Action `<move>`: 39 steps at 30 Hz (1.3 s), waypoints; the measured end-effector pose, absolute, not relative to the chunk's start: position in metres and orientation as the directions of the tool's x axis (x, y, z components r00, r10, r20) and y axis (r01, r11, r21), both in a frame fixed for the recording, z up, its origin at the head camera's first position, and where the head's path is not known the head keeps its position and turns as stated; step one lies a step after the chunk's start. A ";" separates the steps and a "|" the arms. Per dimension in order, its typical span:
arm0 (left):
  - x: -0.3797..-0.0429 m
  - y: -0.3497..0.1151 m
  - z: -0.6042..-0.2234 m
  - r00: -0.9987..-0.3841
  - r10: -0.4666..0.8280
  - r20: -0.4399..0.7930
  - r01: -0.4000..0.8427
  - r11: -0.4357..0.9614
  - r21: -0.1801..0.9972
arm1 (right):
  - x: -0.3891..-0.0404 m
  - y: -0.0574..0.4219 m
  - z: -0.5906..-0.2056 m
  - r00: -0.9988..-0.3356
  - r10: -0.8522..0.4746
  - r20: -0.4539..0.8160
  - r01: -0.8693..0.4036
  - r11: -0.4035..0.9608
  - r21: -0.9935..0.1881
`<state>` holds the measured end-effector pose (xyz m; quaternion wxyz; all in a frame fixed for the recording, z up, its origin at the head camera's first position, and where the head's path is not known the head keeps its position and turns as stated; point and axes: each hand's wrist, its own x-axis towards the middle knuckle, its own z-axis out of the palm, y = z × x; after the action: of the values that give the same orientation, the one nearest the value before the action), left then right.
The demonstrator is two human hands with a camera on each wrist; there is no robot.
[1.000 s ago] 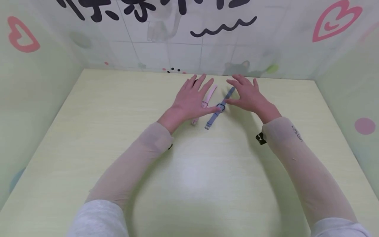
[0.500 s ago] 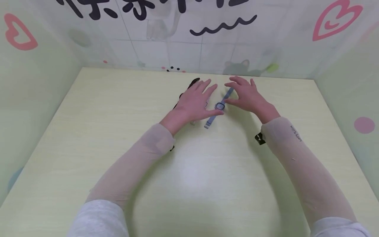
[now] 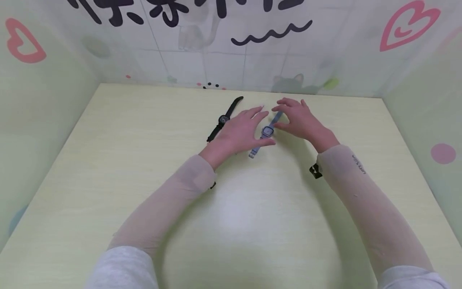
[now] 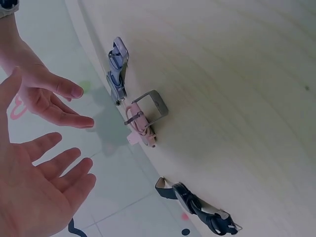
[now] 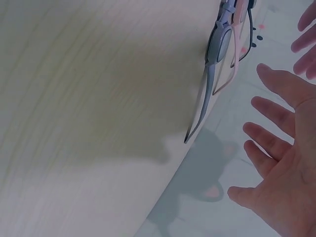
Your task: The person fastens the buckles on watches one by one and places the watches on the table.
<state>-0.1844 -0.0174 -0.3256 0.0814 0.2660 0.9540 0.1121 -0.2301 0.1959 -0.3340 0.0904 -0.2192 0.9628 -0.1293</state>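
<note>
Three watches lie at the back of the table. The black watch (image 3: 223, 119) is left of my left hand (image 3: 239, 130), and the blue watch (image 3: 268, 131) lies between the two hands. My left palm hides most of the pink watch in the head view; its strap and buckle (image 4: 140, 118) show in the left wrist view. Fingers spread, the left hand hovers above the table and holds nothing. My right hand (image 3: 302, 121), loosely bent and empty, hovers by the upper strap of the blue watch. A gap separates this hand from the blue watch (image 5: 217, 47) in the right wrist view.
The pale wooden table (image 3: 231, 224) meets a printed back wall (image 3: 216, 66) just behind the watches. Side walls stand at the left (image 3: 47, 100) and right (image 3: 418, 104). Both forearms reach across the table from the front.
My left hand has shifted right and slightly toward me, uncovering the black watch and covering more of the pink one. The right hand has dropped slightly in view, its fingers a little more bent.
</note>
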 end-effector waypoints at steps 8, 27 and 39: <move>-0.182 -0.014 -0.332 -0.853 0.510 -0.109 0.441 0.817 0.373 | -0.226 0.192 -0.337 -0.878 -0.470 -0.092 -0.428 0.857 -0.287; -0.178 -0.008 -0.343 -0.869 0.468 -0.160 0.300 0.756 0.582 | -0.225 0.192 -0.344 -0.865 -0.494 -0.089 -0.446 0.837 -0.317; -0.179 -0.004 -0.350 -0.873 0.432 -0.227 0.248 0.792 0.558 | -0.223 0.188 -0.348 -0.857 -0.507 -0.089 -0.462 0.835 -0.299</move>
<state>-0.1787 -0.0035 -0.3500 0.1739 0.1827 0.9305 0.2655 -0.2227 0.1883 -0.3482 0.0825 -0.2539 0.9543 -0.1345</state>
